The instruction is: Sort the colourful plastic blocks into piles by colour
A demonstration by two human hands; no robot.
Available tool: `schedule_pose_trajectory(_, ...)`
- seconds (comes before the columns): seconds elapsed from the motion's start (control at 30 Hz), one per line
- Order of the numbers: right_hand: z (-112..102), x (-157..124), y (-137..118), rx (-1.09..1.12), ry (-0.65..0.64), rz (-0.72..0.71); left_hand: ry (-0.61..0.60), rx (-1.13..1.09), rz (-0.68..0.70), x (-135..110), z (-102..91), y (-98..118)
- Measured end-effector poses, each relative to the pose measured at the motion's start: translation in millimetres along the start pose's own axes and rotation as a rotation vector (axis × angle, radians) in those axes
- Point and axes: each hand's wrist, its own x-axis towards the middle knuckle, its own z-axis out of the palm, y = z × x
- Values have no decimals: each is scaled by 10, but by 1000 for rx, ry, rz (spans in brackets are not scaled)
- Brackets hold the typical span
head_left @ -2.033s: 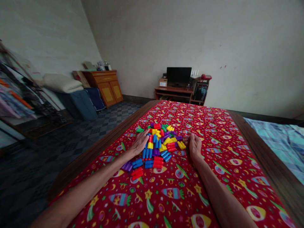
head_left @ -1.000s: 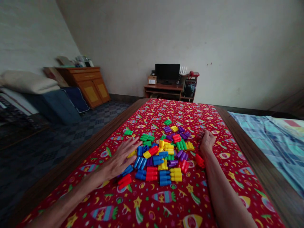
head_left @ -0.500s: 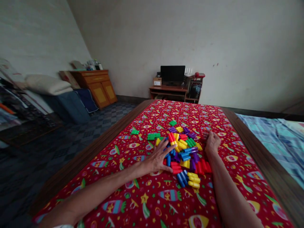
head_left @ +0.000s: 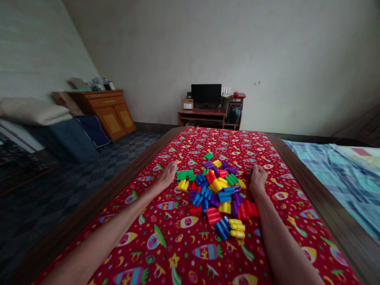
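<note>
On the red patterned cloth lies a loose pile of plastic building blocks shaped like joined tubes, among them a yellow block, a red block and a blue block. My left hand rests edge-on at the pile's left, fingers stretched forward, beside a green block. Whatever lies behind its fingers is hidden. To the right of the pile, my right hand lies on the cloth, palm turned inward, fingers loosely bent and holding nothing visible.
Dark wooden edges border the cloth. Beyond stands a desk with a monitor. A wooden cabinet is at the left, and blue checked bedding at the right. One green block sits apart at the far side.
My left hand has moved off the pile to the left, uncovering several blue blocks. A lone green block there is now out of sight. My right hand stays in place; the view has turned slightly.
</note>
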Motion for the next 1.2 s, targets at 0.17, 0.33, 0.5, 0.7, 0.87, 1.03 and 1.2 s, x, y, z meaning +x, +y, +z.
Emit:
schedule_pose_trajectory(0.17,-31,33,-25,82,-33,73,-184,-216,228,151,413,595)
schedule_pose_trajectory(0.33,-43,84,-34,177,-32,169,-231,-288,173,961,487,816)
schedule_pose_trajectory(0.5,-35,101,3,114,-47,127,-508,-296,250,1420,818,1040)
schedule_pose_trajectory(0.7,-20,86,-20,60,-97,107,-853,-341,528,1131,1002,1447)
schedule_pose_trajectory(0.87,4,-67,-194,-82,-542,105,-966,-327,675,740,648,1512)
schedule_pose_trajectory(1.03,75,-139,-342,-110,-934,247,-684,-321,611,530,173,1150)
schedule_pose_trajectory(1.2,51,-27,-282,-214,-569,12,-358,-192,325,514,150,633)
